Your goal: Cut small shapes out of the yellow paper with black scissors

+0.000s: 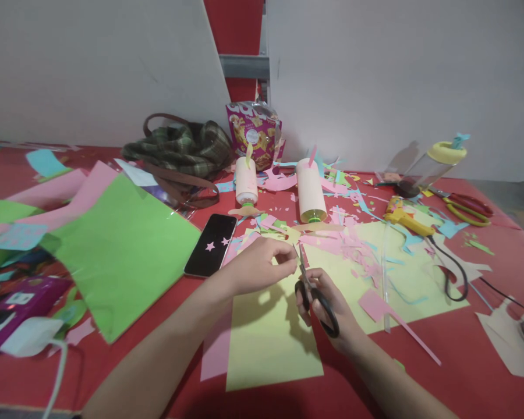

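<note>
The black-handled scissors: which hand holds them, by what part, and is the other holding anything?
The right hand holds the scissors by their handles. The left hand is beside the blades; its hold cannot be told.

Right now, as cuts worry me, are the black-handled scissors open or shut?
Slightly open: the scissors show blade tips apart, beside the left hand.

The right hand's grip (347, 327) is holding black scissors (306, 281). Beside the blades, the left hand's grip (264, 262) is pinching a tiny bit (297, 262), too blurry to name. A yellow sheet (271, 343) is lying below on the red table (349, 390). To the left, two pink stars (210, 247) are resting on a phone (204, 260). Two pale tubes (311, 189) are standing farther back. A yellow glue gun (406, 218) is lying to the right.
</note>
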`<state>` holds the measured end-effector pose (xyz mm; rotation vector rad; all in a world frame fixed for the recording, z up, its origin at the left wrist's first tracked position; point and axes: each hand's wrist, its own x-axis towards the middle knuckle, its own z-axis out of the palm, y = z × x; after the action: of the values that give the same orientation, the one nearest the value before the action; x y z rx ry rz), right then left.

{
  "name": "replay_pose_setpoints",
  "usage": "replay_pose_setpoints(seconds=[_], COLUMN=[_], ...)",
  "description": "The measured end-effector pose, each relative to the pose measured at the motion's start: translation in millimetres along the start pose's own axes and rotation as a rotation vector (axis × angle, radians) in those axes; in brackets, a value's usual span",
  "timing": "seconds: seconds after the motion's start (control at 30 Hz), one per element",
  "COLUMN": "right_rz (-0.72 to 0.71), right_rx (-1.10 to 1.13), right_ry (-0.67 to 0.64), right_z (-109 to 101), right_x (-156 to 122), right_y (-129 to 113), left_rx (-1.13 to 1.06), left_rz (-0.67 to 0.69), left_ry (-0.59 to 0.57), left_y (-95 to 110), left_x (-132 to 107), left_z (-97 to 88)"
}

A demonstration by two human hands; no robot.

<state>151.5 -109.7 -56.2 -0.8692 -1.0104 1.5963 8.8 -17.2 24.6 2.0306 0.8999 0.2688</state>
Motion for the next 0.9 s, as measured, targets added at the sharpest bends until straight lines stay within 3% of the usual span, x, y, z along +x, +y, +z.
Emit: replay_pose_setpoints(seconds=[0.43, 0.63, 0.9], right_rz=[0.003, -0.108, -0.119], right_rx=[-0.031, -0.022, -0.022], right_ry=[0.134, 0.241, 0.308], right_z=[5.4, 4.1, 5.9], right_x=[3.4, 4.9, 6.0], right_y=[-6.8, -5.4, -8.2], left_rx=[0.038, 0.081, 0.114], left_rz=[0.010, 0.069, 0.155], left_ry=[-0.026, -0.154, -0.283], left_y=[-1.9, -3.6, -4.4], left_x=[0.9, 1.0, 0.4], left_z=[-0.5, 4.7, 15.9])
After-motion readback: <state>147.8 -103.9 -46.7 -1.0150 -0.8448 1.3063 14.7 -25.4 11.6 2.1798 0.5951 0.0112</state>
